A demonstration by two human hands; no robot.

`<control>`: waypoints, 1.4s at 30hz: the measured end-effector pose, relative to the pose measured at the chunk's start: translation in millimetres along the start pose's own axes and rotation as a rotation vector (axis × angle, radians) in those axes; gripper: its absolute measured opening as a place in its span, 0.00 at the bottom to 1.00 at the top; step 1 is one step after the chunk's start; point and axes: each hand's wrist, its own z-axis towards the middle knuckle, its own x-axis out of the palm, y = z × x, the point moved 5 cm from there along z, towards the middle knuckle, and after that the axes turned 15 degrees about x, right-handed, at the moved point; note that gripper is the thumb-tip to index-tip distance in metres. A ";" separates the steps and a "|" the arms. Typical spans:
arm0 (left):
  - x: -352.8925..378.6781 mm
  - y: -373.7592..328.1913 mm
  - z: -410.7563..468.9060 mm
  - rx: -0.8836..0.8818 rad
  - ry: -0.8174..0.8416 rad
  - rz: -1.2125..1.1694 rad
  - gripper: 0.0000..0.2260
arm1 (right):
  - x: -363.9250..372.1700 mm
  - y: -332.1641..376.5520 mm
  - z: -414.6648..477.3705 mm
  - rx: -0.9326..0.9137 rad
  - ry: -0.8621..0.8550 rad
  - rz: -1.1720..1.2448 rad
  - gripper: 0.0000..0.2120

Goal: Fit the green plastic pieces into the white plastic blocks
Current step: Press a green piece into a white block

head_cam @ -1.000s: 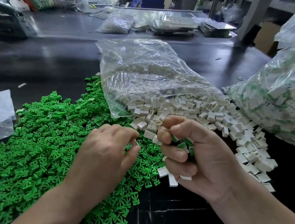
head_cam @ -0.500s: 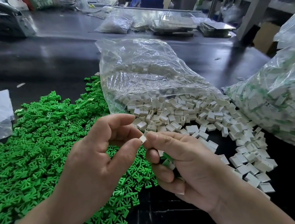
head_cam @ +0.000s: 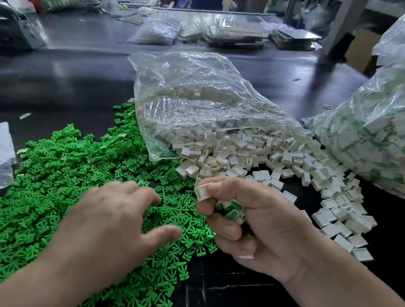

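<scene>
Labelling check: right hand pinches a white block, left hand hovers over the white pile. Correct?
No. Head view: the left hand is over the green pile, not the white one. The right hand does pinch a white block.

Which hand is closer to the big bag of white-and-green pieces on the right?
Right. The right hand, gripping white blocks, is left of the big bag; the left hand is farther left, over the green pieces.

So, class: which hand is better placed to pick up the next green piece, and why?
Left. The left hand is open just above the green pieces, while the right hand pinches a white block and grips several more.
</scene>
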 end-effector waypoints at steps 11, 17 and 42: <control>11.9 6.0 3.9 0.002 -0.077 -0.141 0.06 | -1.1 -1.1 0.3 -0.012 -0.067 -0.015 0.03; 10.1 14.9 1.1 -0.101 -0.259 -0.469 0.07 | -2.2 -0.1 0.1 -0.033 -0.153 -0.086 0.05; 8.9 -1.3 -0.5 -0.187 -0.474 -1.135 0.03 | -0.6 -0.2 -2.8 -0.061 -0.221 -0.103 0.06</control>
